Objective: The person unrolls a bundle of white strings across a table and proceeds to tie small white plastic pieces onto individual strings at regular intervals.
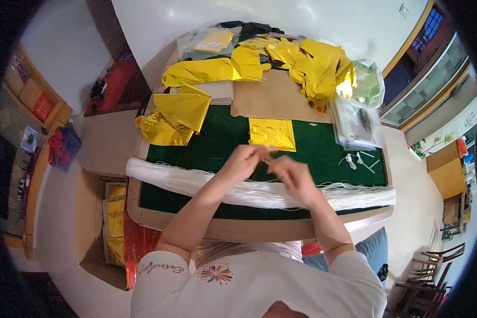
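Over the middle of the green-topped table point(222, 127), my left hand point(245, 161) and my right hand point(293, 177) are close together, their fingertips nearly meeting. The fingers of both look bent inward; motion blurs them, and anything between them is too small to make out. Just beyond my fingers a flat, square gold foil packet point(273, 133) lies on the green cloth. Beneath my forearms a long bundle of white string point(167, 176) stretches across the table from left to right.
Folded gold foil point(183, 114) lies at the left, crumpled gold foil point(323, 66) at the back right. A cardboard sheet point(273, 95), clear plastic bags point(358, 124) and small white pieces point(351, 161) are around. An open carton point(93, 222) stands on the floor at the left.
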The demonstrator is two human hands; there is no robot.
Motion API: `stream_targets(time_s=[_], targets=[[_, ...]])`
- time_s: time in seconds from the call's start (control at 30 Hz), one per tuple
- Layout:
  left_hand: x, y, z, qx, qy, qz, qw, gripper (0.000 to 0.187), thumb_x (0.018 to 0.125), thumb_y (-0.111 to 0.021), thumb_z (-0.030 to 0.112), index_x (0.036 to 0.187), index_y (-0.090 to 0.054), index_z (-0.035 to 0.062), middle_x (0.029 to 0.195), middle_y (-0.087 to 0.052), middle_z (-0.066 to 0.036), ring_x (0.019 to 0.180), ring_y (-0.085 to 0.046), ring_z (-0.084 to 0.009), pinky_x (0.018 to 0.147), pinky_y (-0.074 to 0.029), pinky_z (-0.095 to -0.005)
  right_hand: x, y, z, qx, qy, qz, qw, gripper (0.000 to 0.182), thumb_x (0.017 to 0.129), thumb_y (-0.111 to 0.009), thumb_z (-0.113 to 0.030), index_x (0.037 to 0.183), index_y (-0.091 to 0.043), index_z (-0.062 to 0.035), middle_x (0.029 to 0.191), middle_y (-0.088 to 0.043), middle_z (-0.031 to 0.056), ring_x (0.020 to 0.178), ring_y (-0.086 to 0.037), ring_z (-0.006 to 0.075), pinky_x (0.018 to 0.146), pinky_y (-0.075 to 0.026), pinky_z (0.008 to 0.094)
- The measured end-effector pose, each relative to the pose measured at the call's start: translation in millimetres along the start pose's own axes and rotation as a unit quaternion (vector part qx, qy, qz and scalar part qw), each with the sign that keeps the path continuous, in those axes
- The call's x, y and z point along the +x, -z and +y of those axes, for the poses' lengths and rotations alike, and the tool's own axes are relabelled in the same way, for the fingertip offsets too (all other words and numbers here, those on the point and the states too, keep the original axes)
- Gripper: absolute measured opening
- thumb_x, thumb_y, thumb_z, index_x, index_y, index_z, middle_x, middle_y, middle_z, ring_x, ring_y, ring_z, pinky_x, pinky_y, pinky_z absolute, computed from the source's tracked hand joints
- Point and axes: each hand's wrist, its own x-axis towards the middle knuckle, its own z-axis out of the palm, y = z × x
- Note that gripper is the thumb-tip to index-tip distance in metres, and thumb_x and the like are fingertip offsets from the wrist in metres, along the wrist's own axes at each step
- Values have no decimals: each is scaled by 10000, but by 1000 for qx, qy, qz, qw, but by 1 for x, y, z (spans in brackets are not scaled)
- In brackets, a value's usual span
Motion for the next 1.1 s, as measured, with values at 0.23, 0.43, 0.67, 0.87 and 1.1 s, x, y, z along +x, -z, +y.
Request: stream_targets(time_s=[0.23,0.43,0.67,0.87,1.1], targets=[[2,-8,-12,19,-70,-7,997,348,956,-407,274,994,-628,8,804,-664,-61,439,-419,-21,409,-328,-167,-2,-2,5,2,-65,-110,992,66,877,-511,-46,907,-560,-13,747,-590,109,690,-598,171,626,-458,273],[-10,-6,16,-86,32,-159,983,372,969,-356,265,975,-614,-2,715,-643,-43,413,-419,-32,382,-334,-174,0,9,25,-23,-86,-5,996,87,871,-479,-7,901,-561,-2,738,-581,113,657,-566,169,617,-462,285],[-9,-6,9,-37,89,-217,971,327,956,-388,244,962,-596,-9,682,-630,-58,391,-412,-41,391,-344,-184,3,12,13,9,-168,79,983,95,864,-501,-7,907,-585,4,785,-592,139,698,-602,214,646,-474,300],[0,-1,-12,176,-110,11,978,322,962,-380,248,958,-600,13,762,-631,4,419,-407,-35,392,-315,-177,3,0,12,-15,-45,16,999,60,870,-518,-41,878,-567,-6,754,-591,137,651,-586,215,623,-465,288],[-4,-2,12,-4,-59,-50,997,299,947,-402,176,1158,-557,32,679,-582,-28,456,-455,-63,443,-373,-195,4,-3,5,-22,-50,36,998,59,875,-517,-48,898,-558,-11,745,-586,137,631,-578,238,590,-459,290]])
